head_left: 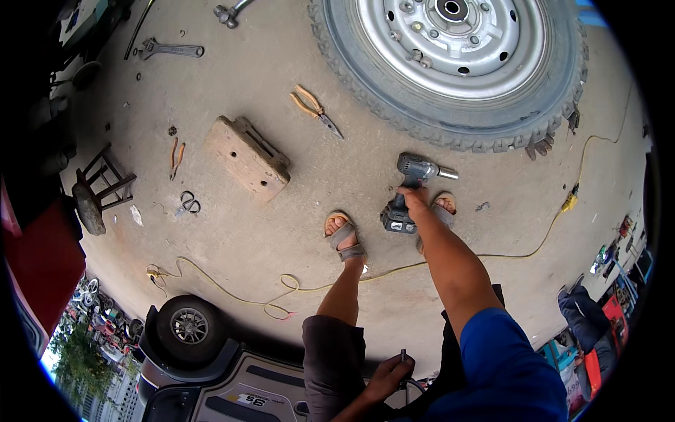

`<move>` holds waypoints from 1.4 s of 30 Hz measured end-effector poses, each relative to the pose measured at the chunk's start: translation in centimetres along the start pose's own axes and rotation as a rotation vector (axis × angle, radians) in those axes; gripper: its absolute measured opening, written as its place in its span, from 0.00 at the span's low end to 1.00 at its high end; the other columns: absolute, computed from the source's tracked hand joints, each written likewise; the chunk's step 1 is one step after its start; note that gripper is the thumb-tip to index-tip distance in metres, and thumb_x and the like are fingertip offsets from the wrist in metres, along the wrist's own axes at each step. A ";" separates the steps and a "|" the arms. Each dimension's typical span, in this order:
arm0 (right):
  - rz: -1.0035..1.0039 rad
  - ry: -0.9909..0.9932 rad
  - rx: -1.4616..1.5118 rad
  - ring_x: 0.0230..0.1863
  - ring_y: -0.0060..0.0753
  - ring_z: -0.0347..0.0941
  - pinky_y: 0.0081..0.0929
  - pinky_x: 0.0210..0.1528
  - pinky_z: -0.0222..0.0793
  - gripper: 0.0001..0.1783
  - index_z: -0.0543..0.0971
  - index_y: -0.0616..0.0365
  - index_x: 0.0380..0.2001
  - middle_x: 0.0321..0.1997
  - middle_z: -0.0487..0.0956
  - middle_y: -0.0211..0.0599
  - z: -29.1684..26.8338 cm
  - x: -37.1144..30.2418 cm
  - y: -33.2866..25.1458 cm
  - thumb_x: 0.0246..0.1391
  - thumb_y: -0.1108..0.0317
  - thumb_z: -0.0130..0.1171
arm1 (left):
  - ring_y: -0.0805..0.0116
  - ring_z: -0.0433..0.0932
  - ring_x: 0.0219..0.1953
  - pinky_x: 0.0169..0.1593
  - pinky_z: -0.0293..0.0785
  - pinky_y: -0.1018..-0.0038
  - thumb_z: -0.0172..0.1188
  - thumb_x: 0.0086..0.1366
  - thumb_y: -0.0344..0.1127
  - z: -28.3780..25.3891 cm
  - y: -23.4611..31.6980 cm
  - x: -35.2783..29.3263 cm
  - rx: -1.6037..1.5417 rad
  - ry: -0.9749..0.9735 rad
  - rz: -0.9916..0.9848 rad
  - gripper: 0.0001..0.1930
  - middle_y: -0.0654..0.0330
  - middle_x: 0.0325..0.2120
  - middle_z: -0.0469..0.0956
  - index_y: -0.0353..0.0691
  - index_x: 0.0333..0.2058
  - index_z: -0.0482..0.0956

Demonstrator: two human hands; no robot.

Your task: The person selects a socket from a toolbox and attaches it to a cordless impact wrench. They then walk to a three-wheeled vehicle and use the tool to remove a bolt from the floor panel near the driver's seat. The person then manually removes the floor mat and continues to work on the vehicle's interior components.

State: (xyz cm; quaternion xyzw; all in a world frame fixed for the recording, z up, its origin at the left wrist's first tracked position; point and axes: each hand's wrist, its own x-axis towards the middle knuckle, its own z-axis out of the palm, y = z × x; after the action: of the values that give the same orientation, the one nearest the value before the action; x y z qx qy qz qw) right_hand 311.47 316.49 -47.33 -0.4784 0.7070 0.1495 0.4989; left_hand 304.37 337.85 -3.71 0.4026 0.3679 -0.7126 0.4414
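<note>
My right hand is closed round the grip of a dark cordless impact wrench. The wrench has a silver socket on its nose, pointing right, and a battery block at its base. It is held above the concrete floor by my right foot, below a large tyre on a silver steel wheel rim. Several nuts or studs show around the hub. Low in the view, close to my lap, my left hand is closed, with a small dark piece sticking up from its fingers; its kind is unclear.
Long-nose pliers, a wooden block, an adjustable wrench, a hammer, scissors and a small stool lie about. A yellow cord crosses the floor by my feet. A parked vehicle's wheel is at lower left.
</note>
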 end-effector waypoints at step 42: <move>-0.509 -0.456 0.311 0.30 0.33 0.75 0.34 0.37 0.72 0.22 0.73 0.61 0.44 0.34 0.76 0.38 -34.2 -60.9 -14.6 0.41 0.78 0.61 | 0.73 0.74 0.24 0.30 0.73 0.75 0.57 0.69 0.45 -2.4 4.8 -33.1 -0.310 0.091 0.812 0.14 0.64 0.22 0.74 0.39 0.33 0.76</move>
State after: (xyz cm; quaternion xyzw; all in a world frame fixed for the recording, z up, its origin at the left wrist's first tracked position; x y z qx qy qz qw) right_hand 307.00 317.80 23.90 -0.5117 0.4506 0.0141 0.7313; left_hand 318.89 349.31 24.27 0.4746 0.3016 -0.3990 0.7243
